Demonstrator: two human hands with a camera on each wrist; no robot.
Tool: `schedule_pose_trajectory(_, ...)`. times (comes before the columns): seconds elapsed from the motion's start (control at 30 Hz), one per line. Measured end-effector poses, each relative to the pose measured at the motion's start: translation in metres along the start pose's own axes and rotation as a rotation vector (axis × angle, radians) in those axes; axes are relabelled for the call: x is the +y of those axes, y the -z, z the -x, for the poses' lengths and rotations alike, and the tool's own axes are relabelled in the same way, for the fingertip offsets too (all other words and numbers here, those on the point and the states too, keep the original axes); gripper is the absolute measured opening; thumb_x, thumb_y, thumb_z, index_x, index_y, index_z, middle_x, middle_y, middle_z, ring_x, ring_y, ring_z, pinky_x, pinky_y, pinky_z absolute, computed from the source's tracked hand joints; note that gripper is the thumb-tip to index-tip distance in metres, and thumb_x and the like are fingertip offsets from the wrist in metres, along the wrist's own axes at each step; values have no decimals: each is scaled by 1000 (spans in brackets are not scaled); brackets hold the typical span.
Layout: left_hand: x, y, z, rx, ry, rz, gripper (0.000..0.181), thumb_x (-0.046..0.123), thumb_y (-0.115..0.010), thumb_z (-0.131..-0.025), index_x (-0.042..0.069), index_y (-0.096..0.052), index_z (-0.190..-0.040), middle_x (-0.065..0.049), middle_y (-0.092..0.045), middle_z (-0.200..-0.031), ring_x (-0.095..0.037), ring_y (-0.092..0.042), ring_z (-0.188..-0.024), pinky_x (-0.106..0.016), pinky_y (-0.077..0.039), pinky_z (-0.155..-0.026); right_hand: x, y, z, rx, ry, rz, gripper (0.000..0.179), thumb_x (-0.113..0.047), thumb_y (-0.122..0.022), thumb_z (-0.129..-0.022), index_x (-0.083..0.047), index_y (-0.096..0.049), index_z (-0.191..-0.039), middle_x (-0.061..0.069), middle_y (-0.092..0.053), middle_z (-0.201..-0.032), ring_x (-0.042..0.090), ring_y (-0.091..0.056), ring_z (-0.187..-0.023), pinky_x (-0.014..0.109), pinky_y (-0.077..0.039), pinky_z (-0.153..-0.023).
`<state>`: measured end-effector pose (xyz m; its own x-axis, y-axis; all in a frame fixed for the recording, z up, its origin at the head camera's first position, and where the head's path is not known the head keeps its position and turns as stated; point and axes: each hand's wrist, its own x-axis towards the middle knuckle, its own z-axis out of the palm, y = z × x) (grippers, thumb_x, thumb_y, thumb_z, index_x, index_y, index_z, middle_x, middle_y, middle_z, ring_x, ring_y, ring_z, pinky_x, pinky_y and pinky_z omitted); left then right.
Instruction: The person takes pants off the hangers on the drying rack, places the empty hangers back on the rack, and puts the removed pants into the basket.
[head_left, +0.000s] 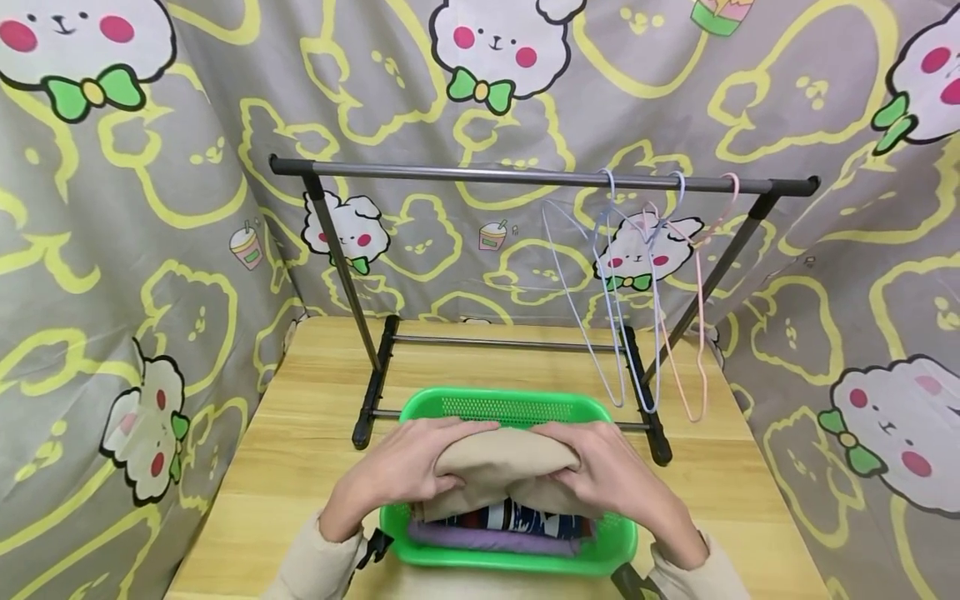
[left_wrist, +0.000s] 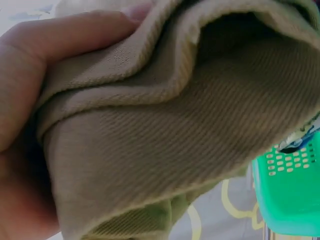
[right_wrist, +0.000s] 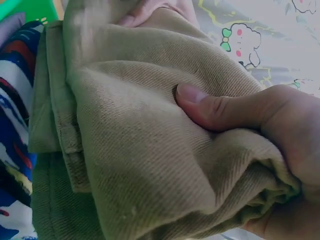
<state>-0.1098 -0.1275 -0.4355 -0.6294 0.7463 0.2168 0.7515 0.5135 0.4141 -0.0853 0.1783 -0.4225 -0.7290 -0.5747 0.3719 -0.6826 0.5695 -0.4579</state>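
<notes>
A folded beige twill garment point(head_left: 506, 454) is held between both hands over the green basket point(head_left: 510, 566). My left hand point(head_left: 397, 467) grips its left side, and in the left wrist view the layered fabric edges point(left_wrist: 150, 150) stick out past the fingers. On the other side, my right hand point(head_left: 615, 467) pinches the cloth, the thumb point(right_wrist: 210, 107) pressing into its face in the right wrist view. Below it in the basket lie a dark blue, white and red patterned cloth point(head_left: 517, 520) and a rolled purple cloth point(head_left: 495, 540).
Behind the basket stands a grey metal clothes rack point(head_left: 450, 173) on a wooden table point(head_left: 292, 467). Two blue hangers point(head_left: 611, 185) and a pink hanger point(head_left: 701, 292) hang at its right end. Printed curtains point(head_left: 405, 100) surround the table at the back and sides.
</notes>
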Motion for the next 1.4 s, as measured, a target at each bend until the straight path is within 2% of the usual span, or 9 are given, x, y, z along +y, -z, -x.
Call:
schedule_pose_trajectory(0.1, 0, 2, -2, 5, 1, -2, 79, 21, -86, -78, 30, -53, -149, 9, -67, -127, -10, -65, -106, -33, -58, -80, 0, 1, -2, 7, -7, 4, 45, -12, -87, -75, -25, -74, -116, -12, -75, -101, 4, -68, -84, 32, -57, -69)
schedule_pose_trajectory(0.33, 6, 7, -3, -27, 57, -33, 86, 37, -93, -74, 28, -53, -149, 4, -66, -132, -16, -65, -113, -39, -58, -83, -1, 2, -9, 31, -19, -15, 43, -7, -82, -78, -25, -76, -116, -13, -75, -102, 4, -69, -85, 31, -58, -69)
schedule_pose_trajectory(0.5, 5, 10, -5, -55, 50, -48, 83, 21, -92, -75, 29, -54, -149, 8, -64, -136, -16, -64, -116, -40, -57, -88, 1, 2, -11, 6, 2, -6, 43, -8, -83, -80, -24, -75, -119, -10, -75, -105, 7, -71, -88, 34, -59, -72)
schedule_pose_trajectory(0.6, 3, 11, -9, -24, 51, -66, 81, 14, -92, -74, 30, -58, -145, 10, -65, -135, -15, -64, -113, -38, -55, -87, 3, 1, -12, 3, -15, 13, 46, -4, -82, -79, -22, -74, -121, -7, -76, -108, 11, -72, -91, 37, -60, -74)
schedule_pose_trajectory(0.8, -5, 8, -19, 66, 71, -134, 82, -1, -88, -75, 30, -59, -145, 7, -64, -139, -20, -57, -106, -43, -52, -75, 13, -7, -16, 84, -28, 91, 64, 7, -84, -71, -16, -71, -130, 2, -75, -117, 25, -72, -104, 48, -60, -84)
schedule_pose_trajectory(1.0, -16, -1, -25, 124, 81, -147, 85, -5, -87, -73, 29, -60, -146, 8, -60, -144, -21, -54, -111, -41, -41, -70, 28, -23, -17, 186, 34, 141, 70, 7, -91, -66, -10, -69, -131, 9, -75, -116, 31, -72, -104, 49, -60, -86)
schedule_pose_trajectory(1.2, -23, -17, -28, 173, 39, -126, 92, -20, -79, -67, 25, -60, -146, 6, -57, -148, -23, -52, -116, -44, -38, -77, 46, -38, -12, 279, 133, 202, 68, 8, -91, -59, -6, -70, -123, 12, -74, -114, 33, -72, -100, 51, -60, -84)
schedule_pose_trajectory(1.3, -26, -28, -27, 164, 30, -121, 94, -21, -77, -65, 23, -60, -146, 5, -57, -148, -22, -53, -115, -50, -39, -85, 54, -48, -7, 287, 154, 227, 65, 6, -91, -59, -5, -70, -120, 13, -74, -114, 33, -72, -100, 50, -59, -85)
schedule_pose_trajectory(1.4, -28, -39, -23, 157, 18, -127, 88, -13, -80, -67, 23, -60, -146, 3, -57, -149, -24, -53, -116, -59, -40, -93, 59, -59, 0, 264, 157, 251, 61, 1, -93, -60, -5, -70, -116, 12, -73, -113, 32, -71, -101, 48, -59, -87)
